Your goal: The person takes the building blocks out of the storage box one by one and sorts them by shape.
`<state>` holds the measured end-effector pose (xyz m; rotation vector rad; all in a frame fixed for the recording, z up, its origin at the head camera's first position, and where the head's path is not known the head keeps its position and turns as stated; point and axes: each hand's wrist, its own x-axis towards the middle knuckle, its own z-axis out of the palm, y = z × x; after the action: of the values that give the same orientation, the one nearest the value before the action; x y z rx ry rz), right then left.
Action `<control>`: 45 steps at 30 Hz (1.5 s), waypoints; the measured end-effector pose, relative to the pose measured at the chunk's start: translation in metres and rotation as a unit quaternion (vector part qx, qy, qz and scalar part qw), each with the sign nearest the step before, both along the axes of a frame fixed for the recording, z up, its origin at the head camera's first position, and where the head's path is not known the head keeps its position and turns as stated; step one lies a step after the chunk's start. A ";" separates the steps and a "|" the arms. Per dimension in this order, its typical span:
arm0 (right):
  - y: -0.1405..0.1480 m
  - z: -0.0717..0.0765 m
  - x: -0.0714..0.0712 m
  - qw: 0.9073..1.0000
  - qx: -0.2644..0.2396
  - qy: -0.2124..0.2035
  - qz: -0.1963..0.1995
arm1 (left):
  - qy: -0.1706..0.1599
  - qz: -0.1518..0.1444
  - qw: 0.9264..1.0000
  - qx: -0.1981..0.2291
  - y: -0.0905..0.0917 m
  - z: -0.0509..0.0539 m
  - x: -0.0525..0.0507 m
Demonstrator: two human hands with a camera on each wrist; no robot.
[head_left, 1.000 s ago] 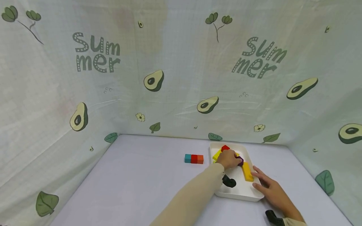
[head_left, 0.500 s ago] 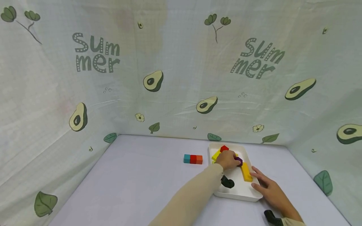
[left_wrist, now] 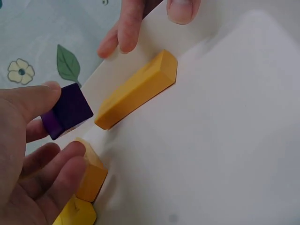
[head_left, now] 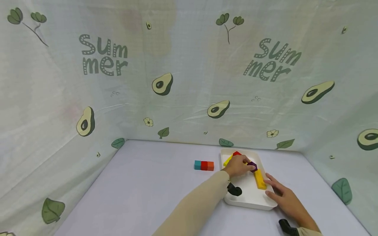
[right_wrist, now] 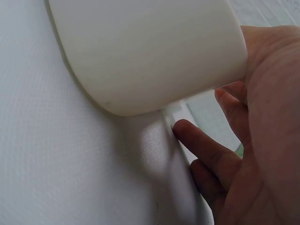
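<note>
Unseen from the right wrist, the purple block (left_wrist: 72, 108) sits at head-view three o'clock, pinched in the left grip (head_left: 238, 165), the right grip (head_left: 285, 197) loosely spread.

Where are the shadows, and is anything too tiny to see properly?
Left wrist view: a soft grey shadow lies on the tray, beside the short orange block; right wrist view: a dim, blurry-edged shadow spreads over the table by the tray, with a paler patch; head view: the row of blocks looks small, so fine details are hard to see.
</note>
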<state>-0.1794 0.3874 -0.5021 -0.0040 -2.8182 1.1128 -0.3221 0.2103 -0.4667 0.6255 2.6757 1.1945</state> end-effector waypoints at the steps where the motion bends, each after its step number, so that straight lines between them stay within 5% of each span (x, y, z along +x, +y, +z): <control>1: 0.000 0.000 0.000 1.000 0.000 0.001 0.000 | -0.001 -0.003 1.000 0.008 -0.001 0.000 0.000; 11: 0.000 -0.001 0.002 1.000 0.006 -0.023 -0.003 | 0.007 -0.038 0.995 0.087 -0.015 0.001 0.004; 16: 0.001 -0.002 0.003 1.000 0.003 -0.025 -0.003 | 0.011 -0.053 0.995 0.080 -0.024 0.004 0.008; 24: 0.001 -0.007 0.003 1.000 0.007 -0.022 0.000 | -0.006 -0.047 0.997 0.068 -0.044 0.009 0.014; 33: 0.002 -0.001 -0.002 1.000 0.013 -0.025 0.005 | 0.014 -0.055 0.994 0.096 -0.059 0.016 0.007; 45: 0.002 0.001 -0.005 0.999 0.024 -0.049 0.005 | -0.028 -0.037 0.989 0.137 -0.074 0.021 0.006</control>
<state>-0.1847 0.3898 -0.5011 -0.0416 -2.9336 1.0756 -0.3163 0.1365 -0.4456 0.7090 2.4386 1.5493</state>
